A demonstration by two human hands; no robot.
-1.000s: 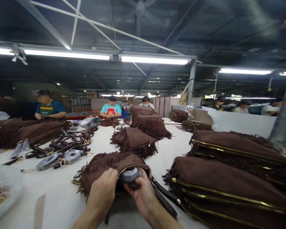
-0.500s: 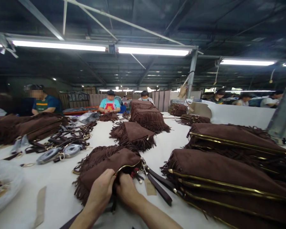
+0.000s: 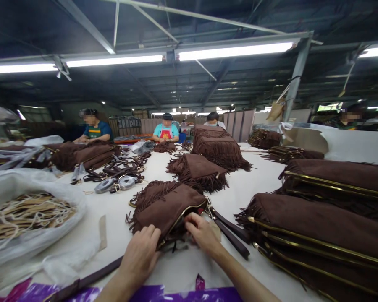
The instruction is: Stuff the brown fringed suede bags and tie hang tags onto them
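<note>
At lower centre, the fringed brown bag [image 3: 168,209] looks soft and light, best held by its firmer zipper [image 3: 178,220]; the left hand [image 3: 141,248] drapes over its near edge, the right hand [image 3: 202,233] curls at its mouth, both grips unclear

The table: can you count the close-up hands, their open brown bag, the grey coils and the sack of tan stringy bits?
Left hand and right hand: 2 hands
Open brown bag: 1
Grey coils: 2
Sack of tan stringy bits: 1
Total: 6
</note>
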